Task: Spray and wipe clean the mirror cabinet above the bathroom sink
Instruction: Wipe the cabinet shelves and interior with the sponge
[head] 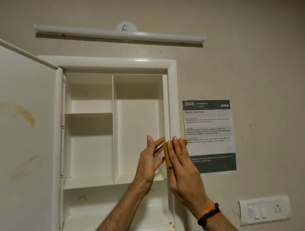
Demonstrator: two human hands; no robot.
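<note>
A: Bathroom wall, mirror cabinet (110, 64) w/ door (23, 122) swung wide to the left, inside face showing brownish smears (27, 114).

B: Hands?

A: Both up at cabinet's right frame edge, lower half. Right hand (181, 159) laid flat, fingers straight and together, pressing a folded yellow cloth (167, 155) against the frame strip. Left hand (148, 159) just beside it on the inner side, fingers straight and spread, tips touching the cloth's edge or the frame; can't tell which.

B: Holding anything else?

A: Nothing seen in either. Orange-and-black band (209, 214) on right wrist.

B: Cabinet interior?

A: White compartments: vertical divider (114, 126) mid-cabinet, one shelf (89, 114) on left side, tall bay on right, another level along the bottom. Pale bottle-like shape (153, 214) low at bottom edge, partly behind the forearms; not clear enough to name.

B: Surroundings?

A: Tube light (119, 35) above cabinet's top edge. Printed sheet (209, 136) headed "2645 BATHROOM" taped right of the frame. Switch plate (264, 210) lower right on wall.
</note>
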